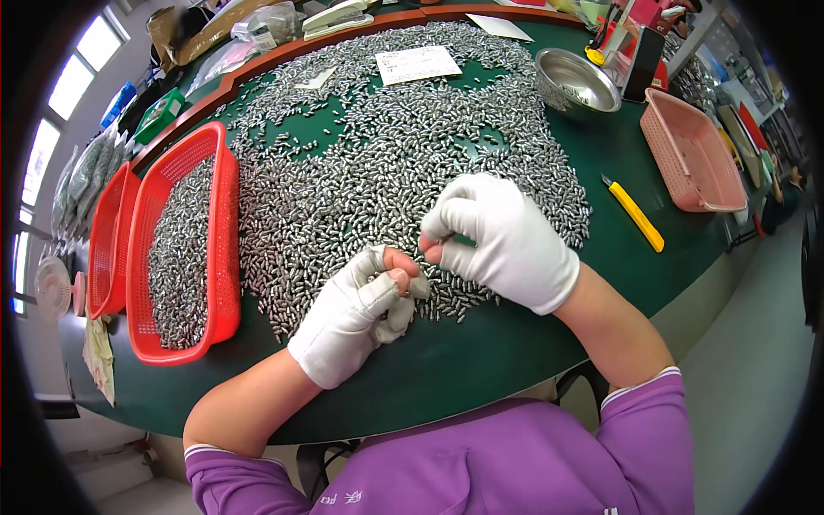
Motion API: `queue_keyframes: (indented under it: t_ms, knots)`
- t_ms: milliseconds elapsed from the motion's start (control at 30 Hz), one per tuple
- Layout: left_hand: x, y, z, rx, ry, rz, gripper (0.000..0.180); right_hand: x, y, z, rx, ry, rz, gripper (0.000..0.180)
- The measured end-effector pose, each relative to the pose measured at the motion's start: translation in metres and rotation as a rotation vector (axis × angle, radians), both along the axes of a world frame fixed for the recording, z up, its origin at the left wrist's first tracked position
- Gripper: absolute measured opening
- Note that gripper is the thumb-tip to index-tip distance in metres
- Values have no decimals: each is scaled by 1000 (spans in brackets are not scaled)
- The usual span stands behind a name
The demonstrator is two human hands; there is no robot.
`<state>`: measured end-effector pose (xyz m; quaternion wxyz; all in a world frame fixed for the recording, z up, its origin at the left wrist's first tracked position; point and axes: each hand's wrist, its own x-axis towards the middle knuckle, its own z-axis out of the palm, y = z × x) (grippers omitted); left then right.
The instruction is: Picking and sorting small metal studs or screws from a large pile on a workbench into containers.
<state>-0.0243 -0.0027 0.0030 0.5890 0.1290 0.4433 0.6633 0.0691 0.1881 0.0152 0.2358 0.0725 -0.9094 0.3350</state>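
Left hand: the left hand (365,309), in a white glove with bare fingertips, rests on the desk (481,352) near its front edge, at the near rim of the metal pieces (386,163); its grip is curled, thumb and forefinger pinched together, but whether a piece lies between them cannot be told.
Right hand: the right hand (506,236), also in a white glove, hovers just beside the left one, fingertips nearly touching it; its grip is clenched, the bare tips pinched on something too small to make out.
Metal pieces: a wide spread of small silver cylinders covers the middle of the green desk, from the hands back to the far edge; the nearest ones lie under and around both hands.
Red basket: a red basket (225,249) along the left edge of the desk, half filled with the same silver pieces; a second red basket (107,249) stands just beside it, farther left.
Steel bowl: a steel bowl (577,81) stands at the far right of the spread.
Pink basket: a pink basket (695,154) lies at the right edge of the desk.
Yellow knife: a yellow utility knife (635,215) lies on bare green between the pieces and the pink basket.
Paper sheet: a white paper sheet (418,64) lies on the pieces near the far edge.
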Motion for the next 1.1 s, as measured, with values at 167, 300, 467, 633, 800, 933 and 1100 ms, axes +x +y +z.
queue_keyframes:
  t_ms: [167, 300, 467, 633, 800, 933, 1100]
  knots:
    - [-1, -3, -4, 36, -40, -35, 24, -1, -11, 1, -181, -20, 172, 16]
    - [0, -2, -2, 11, 19, -20, 19, -3, -9, -2, -185, 12, 167, 18]
    - [0, -1, -1, -15, 38, 0, 16, -2, -4, -1, -203, 75, 20, 14]
    - [-1, -2, 3, -59, 37, 12, 20, -2, -5, 1, -213, 35, -47, 12]
    - [1, 0, 3, -30, 23, 11, 25, -1, 0, 3, -72, 82, -157, 12]
    - [0, -4, -1, -37, 60, 35, 30, -1, 9, 1, 146, 90, -317, 11]
    - [2, -3, 5, -3, 27, 49, 28, 3, 17, -5, 247, -123, -285, 8]
